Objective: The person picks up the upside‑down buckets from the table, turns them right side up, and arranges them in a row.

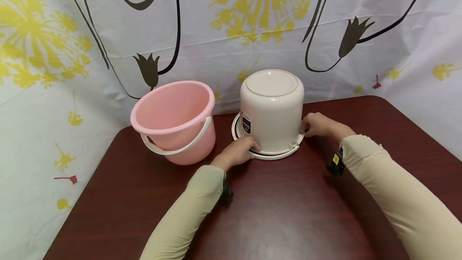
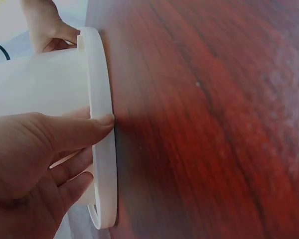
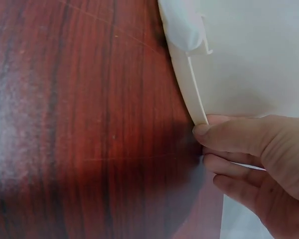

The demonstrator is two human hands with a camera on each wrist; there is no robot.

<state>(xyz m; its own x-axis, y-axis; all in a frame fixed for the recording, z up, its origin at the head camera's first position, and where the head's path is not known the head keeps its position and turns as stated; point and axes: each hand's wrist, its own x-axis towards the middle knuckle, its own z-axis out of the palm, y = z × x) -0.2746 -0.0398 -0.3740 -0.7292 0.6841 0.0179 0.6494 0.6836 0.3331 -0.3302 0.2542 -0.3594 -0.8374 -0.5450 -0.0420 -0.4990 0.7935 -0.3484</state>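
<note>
A cream plastic bucket (image 1: pixel 272 119) stands upside down on the table, its flat bottom facing up and a dark label (image 1: pixel 246 124) on its left side. My left hand (image 1: pixel 237 152) grips the rim at the near left. In the left wrist view, the thumb lies over the outer edge of the rim (image 2: pixel 103 164) and the fingers are behind it. On the opposite side, my right hand (image 1: pixel 319 125) pinches the rim. The right wrist view shows that thumb (image 3: pixel 229 134) on the rim edge, close to the table top, with the fingers curled beneath.
Left of the cream bucket stands an upright pink bucket (image 1: pixel 173 107) with a white handle (image 1: pixel 180 147) hanging at its front. Both are on a dark red-brown wooden table (image 1: pixel 281 208). A white curtain (image 1: pixel 202 19) with yellow and grey flower prints hangs behind and beside the table.
</note>
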